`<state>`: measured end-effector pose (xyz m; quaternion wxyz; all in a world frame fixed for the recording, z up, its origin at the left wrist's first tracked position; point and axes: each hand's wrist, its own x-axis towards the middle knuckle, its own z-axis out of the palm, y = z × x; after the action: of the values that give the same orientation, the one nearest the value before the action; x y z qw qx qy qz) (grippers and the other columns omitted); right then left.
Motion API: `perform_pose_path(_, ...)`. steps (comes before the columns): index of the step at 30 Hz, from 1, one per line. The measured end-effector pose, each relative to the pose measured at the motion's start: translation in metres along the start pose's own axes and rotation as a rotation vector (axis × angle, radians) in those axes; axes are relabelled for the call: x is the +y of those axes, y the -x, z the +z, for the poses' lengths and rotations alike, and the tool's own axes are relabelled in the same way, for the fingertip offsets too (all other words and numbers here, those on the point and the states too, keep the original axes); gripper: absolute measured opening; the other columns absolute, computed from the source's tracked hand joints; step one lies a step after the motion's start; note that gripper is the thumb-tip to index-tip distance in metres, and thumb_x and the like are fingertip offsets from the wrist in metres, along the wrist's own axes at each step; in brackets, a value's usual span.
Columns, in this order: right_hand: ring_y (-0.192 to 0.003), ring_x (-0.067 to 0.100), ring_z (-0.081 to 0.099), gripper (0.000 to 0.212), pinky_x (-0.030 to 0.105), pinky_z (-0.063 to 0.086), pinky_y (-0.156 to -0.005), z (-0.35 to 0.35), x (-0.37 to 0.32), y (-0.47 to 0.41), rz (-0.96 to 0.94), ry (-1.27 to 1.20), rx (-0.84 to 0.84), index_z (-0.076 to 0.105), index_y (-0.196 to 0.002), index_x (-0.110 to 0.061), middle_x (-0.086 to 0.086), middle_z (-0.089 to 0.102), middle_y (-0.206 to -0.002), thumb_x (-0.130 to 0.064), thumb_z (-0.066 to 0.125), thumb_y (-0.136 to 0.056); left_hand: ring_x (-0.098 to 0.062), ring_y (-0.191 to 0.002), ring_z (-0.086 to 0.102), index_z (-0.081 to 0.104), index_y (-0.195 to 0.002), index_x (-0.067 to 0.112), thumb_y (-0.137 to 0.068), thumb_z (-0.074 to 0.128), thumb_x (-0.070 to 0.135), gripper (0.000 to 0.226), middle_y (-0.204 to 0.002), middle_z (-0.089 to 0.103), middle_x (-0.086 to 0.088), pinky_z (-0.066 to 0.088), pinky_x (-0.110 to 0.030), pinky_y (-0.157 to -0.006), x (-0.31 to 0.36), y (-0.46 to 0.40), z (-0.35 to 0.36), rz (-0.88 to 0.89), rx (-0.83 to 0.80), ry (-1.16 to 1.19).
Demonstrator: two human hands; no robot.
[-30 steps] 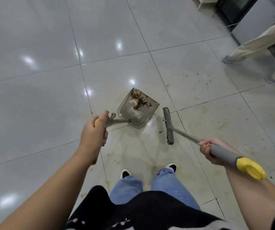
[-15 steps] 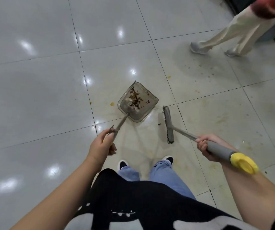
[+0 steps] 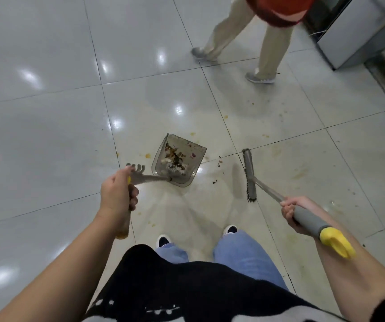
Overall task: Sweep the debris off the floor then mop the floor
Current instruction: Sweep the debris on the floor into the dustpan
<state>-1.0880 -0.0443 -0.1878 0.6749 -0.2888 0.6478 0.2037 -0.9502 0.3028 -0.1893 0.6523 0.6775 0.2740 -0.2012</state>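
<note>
1. While the left hand [image 3: 117, 194] wraps tight round the dustpan's handle [image 3: 150, 178], the dustpan [image 3: 178, 160] sits tilted on the floor [image 3: 47, 135], holding a heap of debris [image 3: 175, 158].
2. Fingers of the right hand [image 3: 295, 213] are closed on the grey grip of the broom [image 3: 249, 174], whose bristle head rests on the tile well to the right of the pan.
3. Loose crumbs [image 3: 219, 169] lie between pan and broom, with yellowish stains around.
4. A passer-by [image 3: 263, 40] is cut off above the legs.
5. No readable writing shows anywhere.
</note>
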Motion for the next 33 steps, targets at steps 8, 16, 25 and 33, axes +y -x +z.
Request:
perform_pose_path(8, -0.015, 0.007, 0.034, 0.035, 0.009, 0.031, -0.024, -0.007, -0.066, -0.024, -0.051, 0.145, 0.035, 0.037, -0.065, -0.008, -0.001, 0.033, -0.025, -0.006, 0.029, -0.099, -0.012, -0.034, 0.029, 0.059, -0.081, 0.018, -0.074, 0.05, 0.041, 0.025, -0.039, 0.04, 0.004, 0.022, -0.023, -0.043, 0.031, 0.017, 0.051, 0.022, 0.004, -0.185)
perform_pose_path(16, -0.02, 0.008, 0.04, 0.03, 0.01, 0.038, -0.027, -0.068, -0.174, -0.063, -0.031, 0.332, 0.0, 0.041, -0.067, -0.008, 0.001, 0.039, -0.029, -0.004, 0.038, -0.096, -0.01, -0.031, 0.03, 0.069, -0.064, 0.03, -0.068, 0.047, 0.045, 0.027, -0.038, 0.041, 0.006, 0.023, -0.024, -0.045, 0.029, 0.072, 0.129, -0.001, 0.226, -0.179)
perform_pose_path(25, -0.021, 0.018, 0.05, 0.029, 0.018, 0.038, -0.022, -0.126, -0.214, -0.074, 0.03, 0.653, -0.051, 0.047, -0.074, 0.005, 0.017, 0.054, -0.034, 0.003, 0.031, -0.099, -0.01, -0.033, 0.032, 0.069, -0.072, 0.032, -0.062, 0.044, 0.057, 0.036, -0.042, 0.041, 0.005, 0.028, -0.025, -0.046, -0.022, 0.167, 0.205, -0.06, 0.365, -0.135)
perform_pose_path(33, -0.018, 0.009, 0.039, 0.033, 0.011, 0.036, -0.025, -0.155, -0.205, -0.085, 0.09, 0.65, -0.19, 0.04, -0.069, -0.007, 0.005, 0.039, -0.034, -0.005, 0.029, -0.099, -0.018, -0.032, 0.033, 0.054, -0.061, 0.017, -0.07, 0.047, 0.049, 0.034, -0.033, 0.042, 0.002, 0.031, -0.025, -0.048, -0.074, 0.221, 0.235, -0.188, 0.545, -0.114)
